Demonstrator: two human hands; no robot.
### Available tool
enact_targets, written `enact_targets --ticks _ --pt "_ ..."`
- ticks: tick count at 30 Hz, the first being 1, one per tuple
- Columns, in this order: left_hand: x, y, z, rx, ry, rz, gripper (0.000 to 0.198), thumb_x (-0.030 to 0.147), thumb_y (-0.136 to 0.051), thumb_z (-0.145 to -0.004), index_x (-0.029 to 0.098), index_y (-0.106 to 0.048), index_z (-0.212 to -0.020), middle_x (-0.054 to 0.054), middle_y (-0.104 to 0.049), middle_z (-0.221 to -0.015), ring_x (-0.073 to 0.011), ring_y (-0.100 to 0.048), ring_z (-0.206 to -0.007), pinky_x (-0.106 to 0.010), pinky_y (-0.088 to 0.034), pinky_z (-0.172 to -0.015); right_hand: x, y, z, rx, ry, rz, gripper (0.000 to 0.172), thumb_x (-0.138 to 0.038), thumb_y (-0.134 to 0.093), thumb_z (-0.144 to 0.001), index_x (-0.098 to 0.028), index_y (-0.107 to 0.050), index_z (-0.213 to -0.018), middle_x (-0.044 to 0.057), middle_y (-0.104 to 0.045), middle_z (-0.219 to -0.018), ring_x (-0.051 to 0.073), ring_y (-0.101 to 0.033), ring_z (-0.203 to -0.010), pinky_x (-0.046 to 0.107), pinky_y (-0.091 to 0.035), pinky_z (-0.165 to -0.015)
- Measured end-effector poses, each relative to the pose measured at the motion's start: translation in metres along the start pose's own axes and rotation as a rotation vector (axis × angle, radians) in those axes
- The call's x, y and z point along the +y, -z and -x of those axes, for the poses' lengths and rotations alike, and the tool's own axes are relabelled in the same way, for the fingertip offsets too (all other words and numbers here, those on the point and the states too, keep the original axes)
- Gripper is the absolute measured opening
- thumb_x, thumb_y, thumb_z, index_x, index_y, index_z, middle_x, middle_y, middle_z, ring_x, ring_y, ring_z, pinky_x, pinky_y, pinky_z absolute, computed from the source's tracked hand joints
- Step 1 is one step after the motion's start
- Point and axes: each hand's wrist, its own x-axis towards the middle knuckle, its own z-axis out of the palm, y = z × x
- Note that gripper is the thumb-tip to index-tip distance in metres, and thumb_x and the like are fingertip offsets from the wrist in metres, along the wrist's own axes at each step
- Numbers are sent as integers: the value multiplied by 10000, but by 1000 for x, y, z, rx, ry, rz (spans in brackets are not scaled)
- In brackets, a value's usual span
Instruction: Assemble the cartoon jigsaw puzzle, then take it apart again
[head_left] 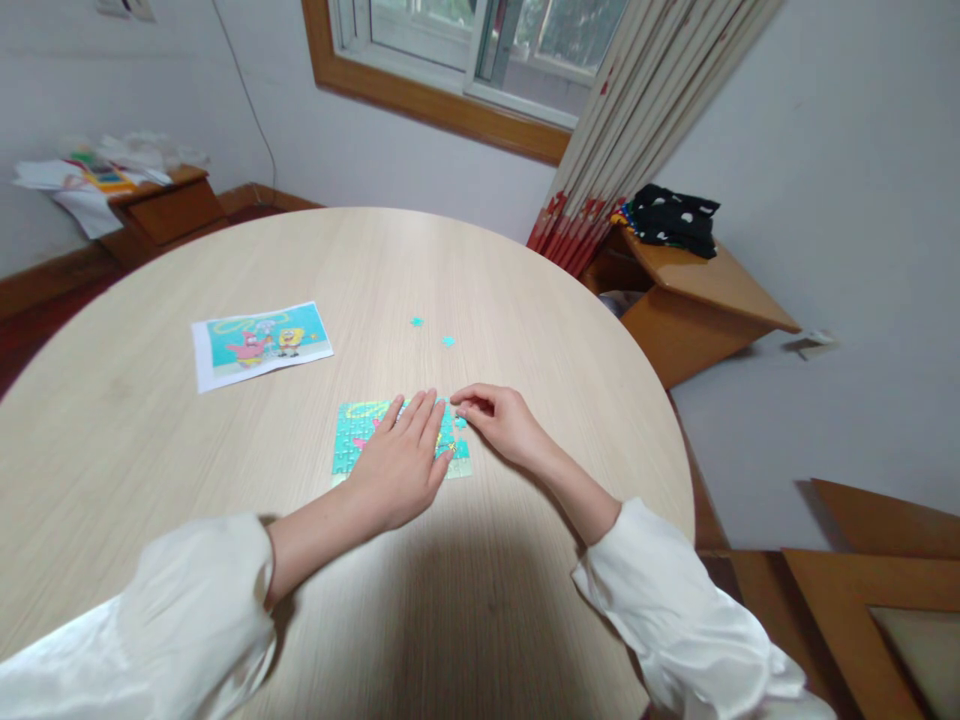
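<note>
A small teal jigsaw puzzle [358,432] lies flat on the round wooden table [225,480]. My left hand [401,462] rests flat on it, fingers stretched out and together, covering its middle. My right hand [501,420] is at the puzzle's upper right corner, fingers curled in a pinch on a small teal puzzle piece [460,422] that touches the puzzle's edge. Two loose teal pieces, one [416,321] and another [448,341], lie farther back on the table. A printed reference picture [261,343] with cartoon figures lies to the left.
A low wooden cabinet [161,205] with papers stands at the back left. Another wooden stand [694,290] with a black cloth [673,220] sits right of the table, beside a curtain [637,110]. Wooden furniture [862,590] fills the lower right.
</note>
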Motion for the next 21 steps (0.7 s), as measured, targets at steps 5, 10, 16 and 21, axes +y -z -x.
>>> enact_targets --ticks 5,10,16,21 --pt "0 1 0 -27 8 -7 583 363 -274 -967 5 -342 -1422 -196 -296 -1505 -298 -262 -1405 -475 -190 -1153 3 -4 -1 48 9 -26 134 -183 -605 -788 -160 -687 -892 21 -650 -752 131 -587 -705 284 -466 -728" --pt "0 1 0 -24 7 -1 588 366 -269 -966 -1 -339 -1421 -199 -296 -1505 -299 -257 -1406 -473 -179 -1155 4 -7 0 70 62 52 126 -154 -606 -791 -177 -681 -890 34 -661 -803 139 -595 -743 293 -471 -750" --pt "-1 -2 0 1 9 20 586 363 -271 -963 0 -344 -1417 -201 -307 -1501 -298 -267 -1403 -476 -177 -1155 4 -8 1 91 108 153 126 -153 -587 -814 -198 -684 -881 43 -662 -829 152 -593 -781 309 -463 -769" --pt "-1 -2 0 8 6 14 587 366 -276 -964 -1 -343 -1417 -203 -312 -1500 -294 -270 -1403 -463 -177 -1156 5 -2 0 52 68 17 127 -201 -568 -819 -183 -671 -892 41 -673 -854 136 -590 -755 285 -463 -725"
